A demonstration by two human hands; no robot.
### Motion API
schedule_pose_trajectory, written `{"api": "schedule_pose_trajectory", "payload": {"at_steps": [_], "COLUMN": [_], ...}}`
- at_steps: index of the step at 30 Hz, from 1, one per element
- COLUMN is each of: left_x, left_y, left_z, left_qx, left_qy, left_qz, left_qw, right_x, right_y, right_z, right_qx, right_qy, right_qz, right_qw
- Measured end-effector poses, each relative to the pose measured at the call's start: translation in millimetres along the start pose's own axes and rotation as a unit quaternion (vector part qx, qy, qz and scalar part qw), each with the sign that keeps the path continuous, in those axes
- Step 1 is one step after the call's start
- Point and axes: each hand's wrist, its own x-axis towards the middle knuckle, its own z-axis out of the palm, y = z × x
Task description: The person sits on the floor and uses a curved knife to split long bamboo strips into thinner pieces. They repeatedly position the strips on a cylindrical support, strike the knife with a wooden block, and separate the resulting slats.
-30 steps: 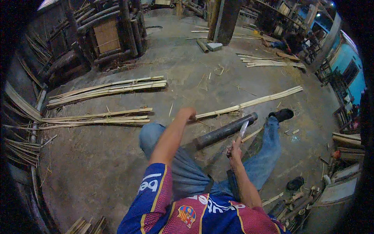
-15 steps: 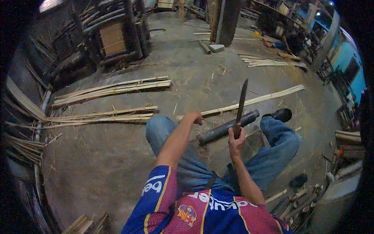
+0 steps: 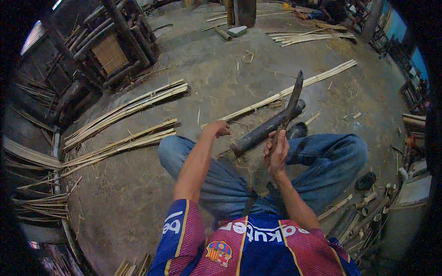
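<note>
My right hand (image 3: 277, 154) is wrapped around the brown handle of a long machete (image 3: 295, 94). Its dark blade points up and away, passing over the far end of a dark cylindrical log (image 3: 264, 131) on the floor between my legs. Over my left knee hovers my left hand (image 3: 217, 129), its fingers loosely bent and apart, with nothing seen in them. Just beyond that hand lie long pale bamboo strips (image 3: 285, 93), running off to the far right. I cannot tell whether the hand touches their near end.
Bundles of split bamboo strips (image 3: 133, 110) lie on the concrete floor to the left, with another bundle (image 3: 308, 37) far right. A post (image 3: 244, 13) stands ahead beside a pale block (image 3: 237, 31). Dark wooden frames (image 3: 110, 50) are far left; cut poles (image 3: 363, 211) lie near right.
My head view has shifted. The machete now leans further right, with my right hand turned around its handle. My left hand's fingers have loosened, and my right leg is folded in closer.
</note>
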Motion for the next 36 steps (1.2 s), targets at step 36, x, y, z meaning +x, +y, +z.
{"api": "schedule_pose_trajectory", "payload": {"at_steps": [36], "left_x": [48], "left_y": [-265], "left_z": [-45], "left_qx": [-0.490], "left_qy": [0.494], "left_qz": [-0.483], "left_qw": [0.531], "right_x": [23], "right_y": [127], "right_z": [-28], "right_qx": [-0.141], "right_qy": [0.061], "right_qz": [0.287], "right_qw": [0.946]}}
